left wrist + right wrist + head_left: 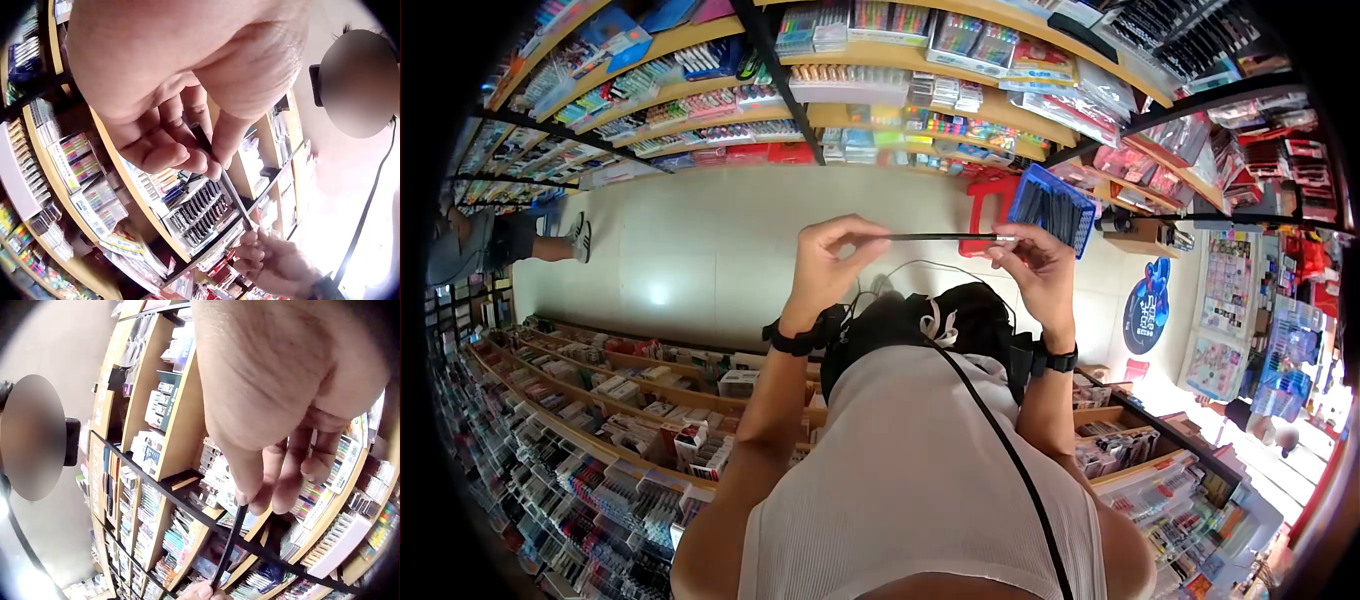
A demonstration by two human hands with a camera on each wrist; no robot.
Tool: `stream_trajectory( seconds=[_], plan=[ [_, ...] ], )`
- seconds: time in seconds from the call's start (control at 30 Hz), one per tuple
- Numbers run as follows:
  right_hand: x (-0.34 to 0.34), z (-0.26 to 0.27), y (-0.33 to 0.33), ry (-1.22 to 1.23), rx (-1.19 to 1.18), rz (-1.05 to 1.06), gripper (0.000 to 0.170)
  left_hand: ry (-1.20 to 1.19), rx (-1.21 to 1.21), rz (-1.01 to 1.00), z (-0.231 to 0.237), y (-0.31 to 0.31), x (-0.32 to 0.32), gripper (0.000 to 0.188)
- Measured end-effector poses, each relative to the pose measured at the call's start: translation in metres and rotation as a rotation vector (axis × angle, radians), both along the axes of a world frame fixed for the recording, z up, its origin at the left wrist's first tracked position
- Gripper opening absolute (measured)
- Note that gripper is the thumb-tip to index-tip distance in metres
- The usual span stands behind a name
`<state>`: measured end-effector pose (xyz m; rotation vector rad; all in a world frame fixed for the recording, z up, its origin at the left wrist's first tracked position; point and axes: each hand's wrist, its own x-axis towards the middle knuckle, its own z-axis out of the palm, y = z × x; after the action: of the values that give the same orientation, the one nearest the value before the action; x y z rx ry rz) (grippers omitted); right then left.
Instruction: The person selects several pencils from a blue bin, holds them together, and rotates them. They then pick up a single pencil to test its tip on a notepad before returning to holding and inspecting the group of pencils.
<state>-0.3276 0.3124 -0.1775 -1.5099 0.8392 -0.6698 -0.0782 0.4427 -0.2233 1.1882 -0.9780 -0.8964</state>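
Note:
A slim black pencil-like stick point(940, 237) is stretched level between both hands in front of the body, with a pale band near its right end. My left hand point(832, 258) pinches the left end between thumb and fingertips. The other end sits in the fingertips of my right hand point(1040, 268). In the left wrist view, the stick point(234, 197) runs from the near left hand point(187, 81) to the right hand point(275, 259). The right wrist view shows the stick point(229, 550) leaving the right thumb and fingers downward.
Beyond the hands, a blue basket point(1082, 205) of dark slim items stands by a red stool-like piece point(978, 215) on the pale floor point(750, 220). Stationery shelves point(855, 95) line the far side, and stocked racks point(625, 400) stand behind the body. Another person's leg point(552, 247) is at the left.

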Motion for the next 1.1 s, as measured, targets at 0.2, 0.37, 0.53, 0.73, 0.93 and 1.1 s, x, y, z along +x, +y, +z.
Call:
stream_trajectory(
  seconds=[0.2,0.37,0.53,0.73,0.93,1.1],
  plan=[
    [-0.029,-0.007,-0.019,-0.065,0.047,0.001,0.021,0.04,0.038,-0.001,0.005,-0.019,-0.025,0.014],
    [-0.061,-0.013,-0.043,-0.049,0.015,-0.006,0.016,-0.078,0.119,0.041,0.012,-0.035,-0.054,0.013],
    [-0.102,-0.011,-0.073,-0.131,0.069,-0.012,0.016,-0.011,0.094,0.06,0.01,-0.068,-0.095,0.014],
    [-0.144,0.008,-0.102,-0.039,0.026,-0.041,0.015,0.084,0.002,0.018,-0.003,-0.105,-0.122,0.014],
    [-0.163,0.005,-0.109,-0.115,-0.011,-0.106,0.016,0.058,0.005,-0.03,0.0,-0.131,-0.136,0.014],
    [-0.167,0.005,-0.101,-0.176,0.015,-0.179,0.014,0.062,0.003,-0.095,0.001,-0.143,-0.131,0.013]
  ],
)
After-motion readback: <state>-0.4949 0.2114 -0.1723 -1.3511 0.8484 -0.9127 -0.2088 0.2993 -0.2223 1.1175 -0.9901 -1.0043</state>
